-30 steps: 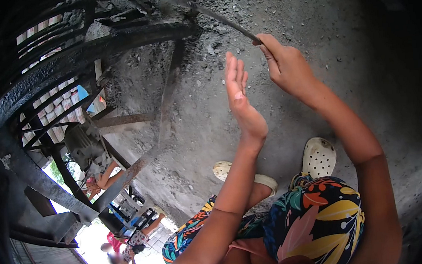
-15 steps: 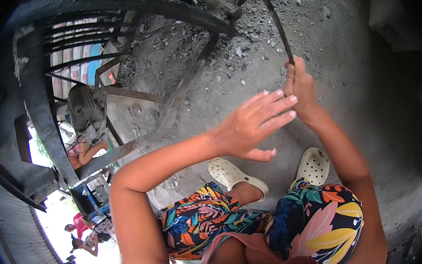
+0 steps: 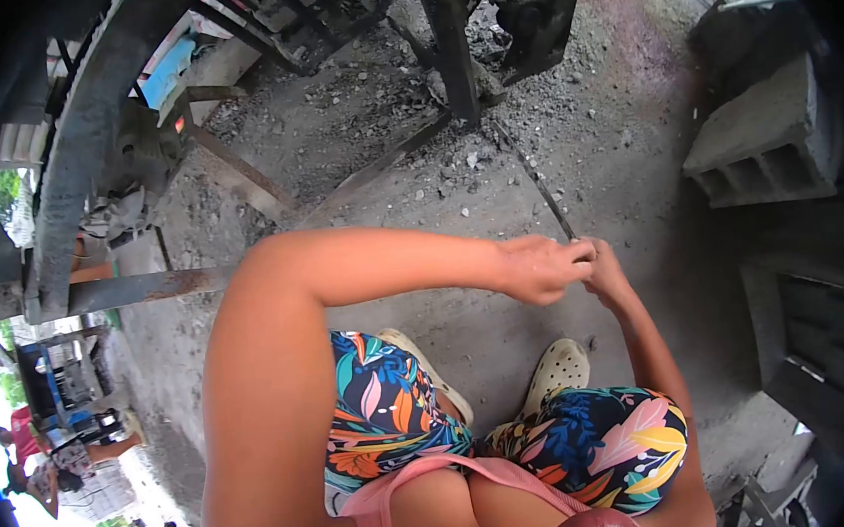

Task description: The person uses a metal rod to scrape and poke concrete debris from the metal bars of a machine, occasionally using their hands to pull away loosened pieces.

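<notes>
A thin dark rod (image 3: pixel 539 188) slants down from the foot of the dark metal frame to my two hands at the centre right. My right hand (image 3: pixel 603 270) is closed round its near end. My left hand (image 3: pixel 541 269) meets it there, fingers curled together at the rod's end and touching my right hand; my fingers partly hide the grip. Grey rubble (image 3: pixel 473 159) lies on the ground around the rod's far part.
Dark metal framework (image 3: pixel 448 40) stands ahead and along the left. A hollow concrete block (image 3: pixel 763 148) is at the right, above a dark box-like frame (image 3: pixel 819 329). Several people are in the left background, one in a red top (image 3: pixel 23 434). My light clogs (image 3: pixel 557 367) rest on the ground.
My left hand has gone from spread fingers to curled ones at the rod's end. Both hands and the rod's near end are lower in view. The view has shifted, showing the concrete block.
</notes>
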The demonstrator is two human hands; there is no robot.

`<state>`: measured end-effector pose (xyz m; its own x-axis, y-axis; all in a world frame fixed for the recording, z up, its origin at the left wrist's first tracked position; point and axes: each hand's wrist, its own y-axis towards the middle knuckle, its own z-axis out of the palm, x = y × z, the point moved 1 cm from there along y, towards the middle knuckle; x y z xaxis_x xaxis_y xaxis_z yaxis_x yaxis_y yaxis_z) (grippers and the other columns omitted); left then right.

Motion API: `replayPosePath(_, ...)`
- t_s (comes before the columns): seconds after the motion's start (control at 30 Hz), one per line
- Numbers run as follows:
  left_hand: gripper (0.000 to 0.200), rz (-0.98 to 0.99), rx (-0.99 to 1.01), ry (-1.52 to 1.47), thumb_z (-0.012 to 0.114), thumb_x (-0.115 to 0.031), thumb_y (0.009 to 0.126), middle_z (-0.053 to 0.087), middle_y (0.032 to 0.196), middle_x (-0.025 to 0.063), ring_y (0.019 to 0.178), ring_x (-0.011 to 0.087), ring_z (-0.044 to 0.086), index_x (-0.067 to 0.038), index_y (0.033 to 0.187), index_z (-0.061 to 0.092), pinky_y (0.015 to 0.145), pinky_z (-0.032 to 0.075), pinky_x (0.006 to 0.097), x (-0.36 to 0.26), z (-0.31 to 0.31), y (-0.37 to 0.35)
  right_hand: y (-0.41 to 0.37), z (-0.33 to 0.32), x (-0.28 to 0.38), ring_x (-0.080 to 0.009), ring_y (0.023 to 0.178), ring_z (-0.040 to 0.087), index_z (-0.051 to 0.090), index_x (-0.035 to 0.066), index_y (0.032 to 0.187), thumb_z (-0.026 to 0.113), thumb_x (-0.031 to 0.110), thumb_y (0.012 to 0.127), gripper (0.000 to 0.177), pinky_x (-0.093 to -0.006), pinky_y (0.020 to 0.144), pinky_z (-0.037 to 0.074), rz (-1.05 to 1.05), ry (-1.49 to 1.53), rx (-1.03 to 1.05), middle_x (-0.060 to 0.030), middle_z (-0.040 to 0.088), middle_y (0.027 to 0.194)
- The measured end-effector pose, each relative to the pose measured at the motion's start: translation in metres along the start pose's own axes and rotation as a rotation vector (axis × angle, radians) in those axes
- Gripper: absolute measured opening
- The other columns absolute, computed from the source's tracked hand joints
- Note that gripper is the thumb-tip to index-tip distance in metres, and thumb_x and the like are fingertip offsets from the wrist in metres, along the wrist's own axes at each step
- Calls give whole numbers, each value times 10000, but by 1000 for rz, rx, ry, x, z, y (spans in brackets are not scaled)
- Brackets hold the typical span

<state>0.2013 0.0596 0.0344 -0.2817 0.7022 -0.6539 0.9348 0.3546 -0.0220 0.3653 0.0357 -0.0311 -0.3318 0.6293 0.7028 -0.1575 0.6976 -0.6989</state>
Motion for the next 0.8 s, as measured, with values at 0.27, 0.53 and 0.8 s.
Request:
replayPosePath(0.27,274,475,-538,-246,566,-46,681,276,1303,244,909,382,560,-20,950,518,798,462,463,-47,1,19,-75,-69,77,-22,521,354,517,77,732,429,363,967,381,-198,444,277,-371,-77,-405,52,402,576)
replayPosePath(0.53,289,358,-34,-124,589,-123,689,426,1218,279,814,370,625,14,943,594,698,522,448,-91,10,16,-50,-44,150,-62,428,348,420,103,783,361,336,991,318,-226,369,308,-739,20,-644,18,386,577)
replayPosePath(0.8,350,435,38,-175,636,-168,677,339,1325,293,903,352,618,31,964,611,736,519,399,-106,31,13,9,-31,174,-79,464,365,510,55,753,417,365,964,387,-277,441,325,-251,-880,-346,20,404,555)
